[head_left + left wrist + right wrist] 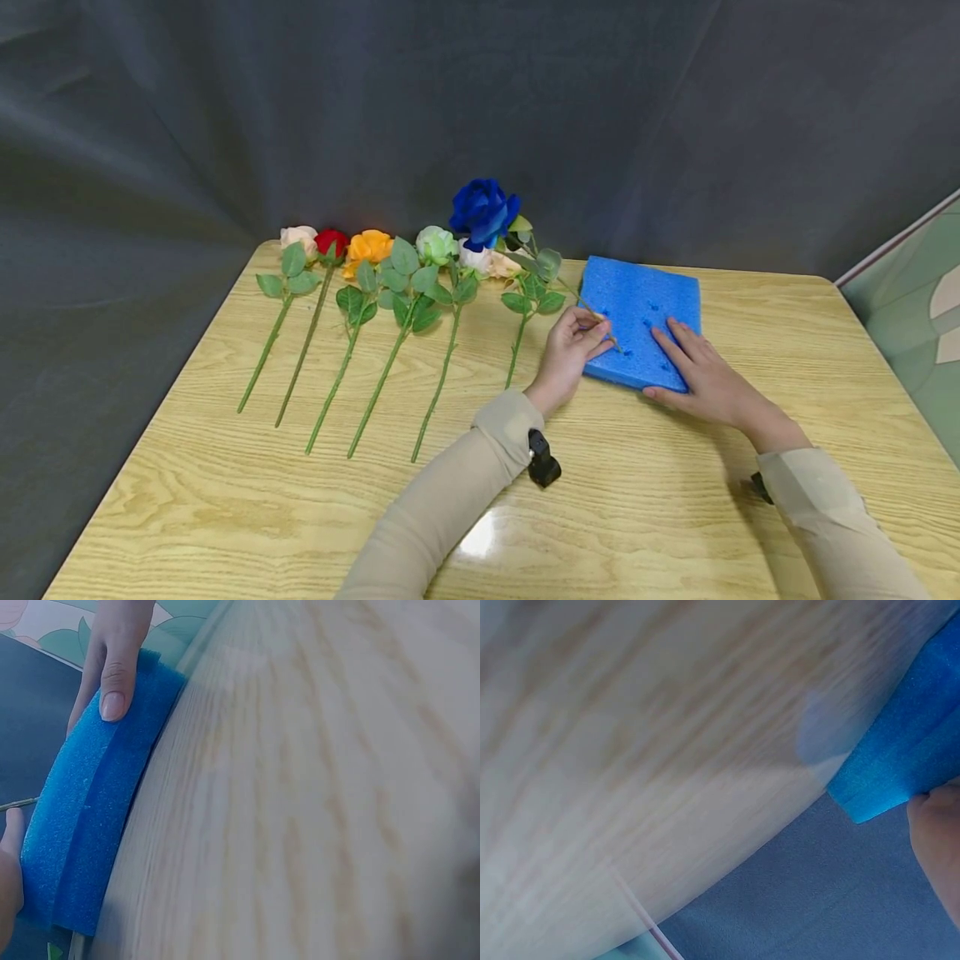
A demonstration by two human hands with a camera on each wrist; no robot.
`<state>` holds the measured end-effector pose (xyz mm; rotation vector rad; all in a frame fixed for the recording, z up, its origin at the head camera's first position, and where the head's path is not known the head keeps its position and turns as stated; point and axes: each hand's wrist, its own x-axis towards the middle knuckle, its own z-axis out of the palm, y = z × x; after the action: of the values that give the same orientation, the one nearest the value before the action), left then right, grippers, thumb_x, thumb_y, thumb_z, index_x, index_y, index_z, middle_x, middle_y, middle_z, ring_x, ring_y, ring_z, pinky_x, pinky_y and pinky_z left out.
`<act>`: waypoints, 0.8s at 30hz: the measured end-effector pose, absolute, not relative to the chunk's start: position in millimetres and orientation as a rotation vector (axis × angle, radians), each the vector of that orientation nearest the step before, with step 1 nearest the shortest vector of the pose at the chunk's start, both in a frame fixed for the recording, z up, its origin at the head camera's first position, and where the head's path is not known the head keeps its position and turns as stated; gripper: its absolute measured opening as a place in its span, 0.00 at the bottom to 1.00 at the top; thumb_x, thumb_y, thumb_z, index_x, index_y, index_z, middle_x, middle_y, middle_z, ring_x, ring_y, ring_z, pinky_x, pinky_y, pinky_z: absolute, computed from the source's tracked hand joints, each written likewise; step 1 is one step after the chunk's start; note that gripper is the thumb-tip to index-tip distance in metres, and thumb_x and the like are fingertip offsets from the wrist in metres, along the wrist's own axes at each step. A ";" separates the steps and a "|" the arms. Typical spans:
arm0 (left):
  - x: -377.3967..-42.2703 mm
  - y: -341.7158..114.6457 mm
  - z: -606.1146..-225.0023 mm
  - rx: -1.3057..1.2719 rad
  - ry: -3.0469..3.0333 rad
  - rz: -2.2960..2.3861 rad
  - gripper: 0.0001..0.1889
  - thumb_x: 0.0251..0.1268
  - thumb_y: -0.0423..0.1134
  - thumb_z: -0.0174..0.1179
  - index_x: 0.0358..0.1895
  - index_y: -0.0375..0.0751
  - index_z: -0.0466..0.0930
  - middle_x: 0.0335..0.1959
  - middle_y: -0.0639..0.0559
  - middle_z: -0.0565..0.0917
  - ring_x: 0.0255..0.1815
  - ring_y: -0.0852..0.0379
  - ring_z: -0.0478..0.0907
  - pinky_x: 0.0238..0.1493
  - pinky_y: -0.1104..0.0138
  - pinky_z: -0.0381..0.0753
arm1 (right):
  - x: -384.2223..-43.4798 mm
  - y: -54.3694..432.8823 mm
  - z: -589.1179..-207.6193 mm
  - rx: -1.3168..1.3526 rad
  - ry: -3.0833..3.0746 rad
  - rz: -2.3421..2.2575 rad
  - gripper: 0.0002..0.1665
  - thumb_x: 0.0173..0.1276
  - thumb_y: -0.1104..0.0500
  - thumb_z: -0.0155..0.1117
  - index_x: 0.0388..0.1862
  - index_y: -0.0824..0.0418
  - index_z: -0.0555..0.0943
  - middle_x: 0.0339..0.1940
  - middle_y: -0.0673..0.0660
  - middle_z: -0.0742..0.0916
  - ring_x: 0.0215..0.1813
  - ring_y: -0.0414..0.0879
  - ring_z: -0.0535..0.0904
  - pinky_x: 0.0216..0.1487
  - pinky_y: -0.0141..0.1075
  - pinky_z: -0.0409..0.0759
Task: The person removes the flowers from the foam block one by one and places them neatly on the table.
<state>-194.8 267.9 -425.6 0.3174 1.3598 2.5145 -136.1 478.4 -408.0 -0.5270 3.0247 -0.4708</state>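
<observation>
A blue artificial rose [483, 212] leans over the left edge of a blue foam block [637, 287]. My left hand [566, 357] pinches its stem between thumb and fingers. The stem's lower end meets the block's top beside one of several small dark holes. On the block's right part rests my right hand [701, 379], fingers spread and thumb along the near edge. In the left wrist view, the right thumb lies over the edge of the foam. The right wrist view has only a corner of the block and part of the right hand [941, 840].
Left of the block, several artificial roses lie in a row, stems toward the near side: cream [298, 239], red [332, 243], orange [369, 248], pale green [437, 245], white and peach. A dark cloth [360, 108] hangs behind the wooden table [600, 533].
</observation>
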 end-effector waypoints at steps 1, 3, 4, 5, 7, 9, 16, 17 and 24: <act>-194.6 267.7 -425.6 0.316 1.354 2.517 0.10 0.69 0.24 0.49 0.49 0.20 0.65 0.36 0.57 0.75 0.46 0.52 0.77 0.56 0.59 0.82 | -136.0 478.3 -408.1 -0.529 3.025 -0.471 0.53 0.65 0.41 0.62 0.79 0.57 0.46 0.78 0.70 0.50 0.78 0.67 0.42 0.80 0.52 0.36; -194.2 267.0 -425.3 0.316 1.346 2.521 0.10 0.69 0.24 0.49 0.49 0.20 0.64 0.36 0.57 0.75 0.44 0.57 0.76 0.56 0.59 0.82 | -135.8 478.0 -408.1 -0.529 3.024 -0.470 0.53 0.65 0.41 0.62 0.79 0.57 0.46 0.78 0.70 0.50 0.78 0.67 0.42 0.80 0.52 0.36; -194.1 266.9 -425.2 0.315 1.344 2.524 0.10 0.69 0.23 0.48 0.49 0.20 0.64 0.35 0.57 0.75 0.43 0.58 0.76 0.56 0.58 0.82 | -135.7 477.8 -408.1 -0.528 3.023 -0.470 0.54 0.65 0.41 0.62 0.79 0.57 0.46 0.78 0.70 0.50 0.78 0.67 0.42 0.80 0.52 0.36; -194.0 266.5 -425.2 0.315 1.340 2.526 0.10 0.69 0.23 0.48 0.49 0.20 0.64 0.35 0.57 0.75 0.42 0.59 0.76 0.56 0.58 0.82 | -135.7 477.7 -408.1 -0.526 3.021 -0.469 0.54 0.65 0.41 0.62 0.79 0.57 0.46 0.78 0.70 0.50 0.78 0.67 0.42 0.80 0.52 0.36; -194.3 266.2 -425.6 0.316 1.329 2.528 0.09 0.69 0.23 0.48 0.48 0.21 0.64 0.35 0.57 0.75 0.41 0.60 0.76 0.57 0.58 0.82 | -135.7 477.3 -407.9 -0.522 3.019 -0.468 0.54 0.65 0.41 0.62 0.79 0.57 0.46 0.78 0.70 0.50 0.78 0.67 0.42 0.80 0.52 0.36; -195.0 265.3 -425.7 0.317 1.313 2.529 0.06 0.70 0.24 0.48 0.46 0.23 0.66 0.35 0.57 0.75 0.41 0.60 0.76 0.57 0.58 0.82 | -135.9 477.0 -407.5 -0.518 3.018 -0.466 0.54 0.65 0.41 0.62 0.79 0.57 0.46 0.78 0.70 0.50 0.78 0.68 0.42 0.80 0.53 0.36; -201.8 256.3 -416.1 0.281 1.137 2.627 0.08 0.72 0.28 0.47 0.39 0.47 0.69 0.37 0.56 0.76 0.44 0.59 0.76 0.60 0.53 0.79 | -136.4 477.5 -404.4 -0.503 3.005 -0.460 0.55 0.64 0.41 0.63 0.79 0.56 0.45 0.78 0.70 0.49 0.78 0.68 0.42 0.76 0.62 0.44; -202.8 254.6 -414.9 0.273 1.125 2.637 0.07 0.73 0.29 0.47 0.39 0.47 0.68 0.37 0.56 0.76 0.45 0.58 0.76 0.60 0.52 0.79 | -136.2 477.8 -404.0 -0.500 3.005 -0.458 0.55 0.64 0.41 0.63 0.79 0.56 0.45 0.78 0.70 0.49 0.78 0.68 0.42 0.76 0.63 0.44; -205.4 245.6 -417.6 0.205 1.174 2.593 0.06 0.72 0.28 0.47 0.39 0.44 0.68 0.38 0.53 0.75 0.45 0.56 0.75 0.58 0.55 0.81 | -135.8 477.4 -403.6 -0.486 2.996 -0.464 0.55 0.64 0.41 0.63 0.79 0.56 0.45 0.78 0.70 0.48 0.78 0.68 0.41 0.75 0.64 0.45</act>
<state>-205.4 245.6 -417.6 0.2055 1.1736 2.5930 -135.8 477.4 -403.6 -0.4865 2.9961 -0.4638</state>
